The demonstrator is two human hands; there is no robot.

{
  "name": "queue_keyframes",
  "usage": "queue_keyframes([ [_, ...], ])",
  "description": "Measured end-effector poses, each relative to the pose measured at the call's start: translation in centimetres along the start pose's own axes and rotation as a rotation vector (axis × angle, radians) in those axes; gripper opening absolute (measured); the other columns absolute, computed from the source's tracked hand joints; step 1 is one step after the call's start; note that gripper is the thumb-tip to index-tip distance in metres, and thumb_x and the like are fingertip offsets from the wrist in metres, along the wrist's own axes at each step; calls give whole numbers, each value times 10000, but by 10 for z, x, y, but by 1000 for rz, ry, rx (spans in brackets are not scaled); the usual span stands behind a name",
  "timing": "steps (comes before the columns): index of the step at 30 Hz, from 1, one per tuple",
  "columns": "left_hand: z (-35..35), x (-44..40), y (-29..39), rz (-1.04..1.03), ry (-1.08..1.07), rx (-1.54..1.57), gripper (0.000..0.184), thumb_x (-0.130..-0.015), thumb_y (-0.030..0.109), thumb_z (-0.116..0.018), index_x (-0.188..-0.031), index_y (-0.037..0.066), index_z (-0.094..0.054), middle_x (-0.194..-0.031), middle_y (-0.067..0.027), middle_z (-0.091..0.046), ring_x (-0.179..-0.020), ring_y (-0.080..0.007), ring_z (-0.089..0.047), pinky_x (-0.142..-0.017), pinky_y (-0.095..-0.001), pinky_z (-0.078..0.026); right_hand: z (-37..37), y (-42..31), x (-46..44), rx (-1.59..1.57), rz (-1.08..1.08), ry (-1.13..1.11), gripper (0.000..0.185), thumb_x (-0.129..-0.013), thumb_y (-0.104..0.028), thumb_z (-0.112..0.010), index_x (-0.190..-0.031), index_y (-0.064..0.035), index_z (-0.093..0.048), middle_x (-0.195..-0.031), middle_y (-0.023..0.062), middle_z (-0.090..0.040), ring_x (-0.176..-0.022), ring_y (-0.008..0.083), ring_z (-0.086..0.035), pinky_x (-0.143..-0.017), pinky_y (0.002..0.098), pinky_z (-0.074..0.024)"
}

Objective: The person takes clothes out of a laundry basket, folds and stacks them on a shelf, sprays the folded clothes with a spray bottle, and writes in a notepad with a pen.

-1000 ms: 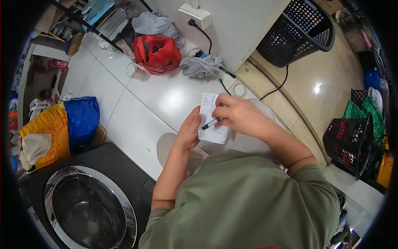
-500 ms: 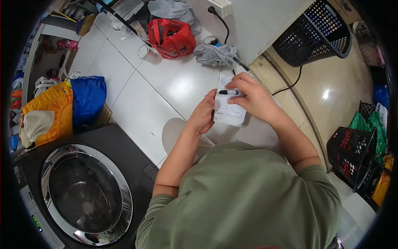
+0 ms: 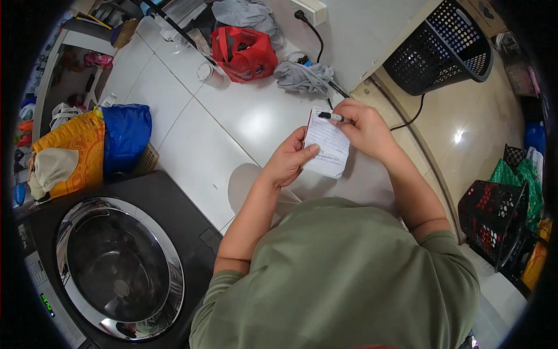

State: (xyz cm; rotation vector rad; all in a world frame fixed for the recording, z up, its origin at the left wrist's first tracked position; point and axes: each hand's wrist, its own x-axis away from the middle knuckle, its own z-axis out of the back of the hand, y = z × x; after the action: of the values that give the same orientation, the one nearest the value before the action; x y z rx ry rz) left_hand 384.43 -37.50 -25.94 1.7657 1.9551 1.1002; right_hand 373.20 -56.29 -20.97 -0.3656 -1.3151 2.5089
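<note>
My left hand (image 3: 290, 158) grips a small lined notepad (image 3: 328, 139) by its left edge, the thumb lying across the page. Dark handwriting shows on the lower part of the sheet; most of the upper lines look bare. In my right hand (image 3: 369, 129) is a pen (image 3: 335, 117) with a black end and a pale barrel. It lies nearly level over the upper part of the page, black end pointing left. My right fingers close around the barrel and hide its other end.
A front-loading washing machine (image 3: 200, 232) stands at my left, near yellow and blue bags (image 3: 127, 138). Ahead on the tiles are a lidded cup (image 3: 209, 74), a red bag (image 3: 244, 53) and grey cloth (image 3: 303, 78). Black baskets (image 3: 433, 49) stand right, with a cord (image 3: 414, 116) nearby.
The page in view differs: the densely written top has given way to mostly bare lines. My left thumb now rests on the sheet. My right hand and the pen have moved slightly up and right.
</note>
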Motion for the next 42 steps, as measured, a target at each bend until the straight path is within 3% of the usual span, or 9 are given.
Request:
queue_keyframes([
  [2,-2,0,1,-10,5,-9,467,-932,118,-638,-1341,-1,-446,-1212,-97,-613,-1098,-175,-603,-966,-334,-477,0,0,-2,-35,-41,-1,130,-866,-55,-666,-886,68,-631,-834,85,-583,-684,150,-539,-613,288,-433],
  [5,-3,2,2,-14,16,-8,446,-936,102,-627,-1332,-3,-452,-1205,-101,-618,-1091,-172,-604,-963,-328,-475,1,-5,-3,-84,-102,15,187,-857,-124,-685,-820,47,-620,-783,129,-569,-659,265,-547,-611,350,-437],
  [17,-7,4,1,20,118,-48,377,-932,48,-593,-1288,-9,-486,-1164,-99,-630,-1049,-166,-624,-930,-327,-507,20,1,-21,-87,-243,-4,208,-843,-166,-707,-834,29,-632,-777,143,-560,-709,272,-578,-647,370,-456],
  [23,-8,7,2,25,155,-34,392,-933,57,-598,-1300,-15,-479,-1148,-102,-624,-1056,-173,-625,-927,-332,-519,21,-14,-9,144,132,14,208,-819,-177,-727,-895,5,-663,-848,168,-603,-797,314,-633,-682,399,-476],
  [32,3,9,-2,48,115,-123,454,-888,11,-607,-1323,-22,-479,-1197,-106,-623,-1082,-174,-614,-952,-326,-486,40,9,-28,75,-282,-131,212,-838,-193,-726,-909,-6,-657,-813,124,-594,-720,281,-600,-613,394,-459],
  [35,5,13,-5,62,103,-119,508,-855,-21,-603,-1343,-18,-463,-1236,-109,-612,-1122,-186,-607,-978,-335,-471,49,37,-41,597,3,753,240,-845,-209,-724,-894,13,-649,-796,122,-597,-700,230,-600,-586,381,-444],
  [38,9,14,-4,44,117,-154,599,-809,-54,-590,-1383,-8,-427,-1272,-105,-594,-1156,-191,-591,-998,-333,-455,56,-6,-27,241,-12,599,255,-843,-225,-724,-895,16,-661,-830,124,-616,-732,211,-629,-610,375,-469],
  [40,9,18,-4,55,124,-170,655,-771,-67,-571,-1401,0,-410,-1282,-90,-580,-1162,-182,-578,-990,-320,-447,37,-32,-10,-21,-32,160,256,-854,-225,-711,-938,14,-679,-844,124,-636,-776,231,-645,-656,361,-490],
  [42,7,17,-1,60,119,-172,699,-731,-71,-538,-1411,9,-401,-1279,-65,-565,-1153,-163,-561,-963,-297,-440,27,-28,-11,105,-59,-8,274,-838,-226,-723,-957,18,-687,-835,129,-641,-791,226,-648,-685,350,-495],
])
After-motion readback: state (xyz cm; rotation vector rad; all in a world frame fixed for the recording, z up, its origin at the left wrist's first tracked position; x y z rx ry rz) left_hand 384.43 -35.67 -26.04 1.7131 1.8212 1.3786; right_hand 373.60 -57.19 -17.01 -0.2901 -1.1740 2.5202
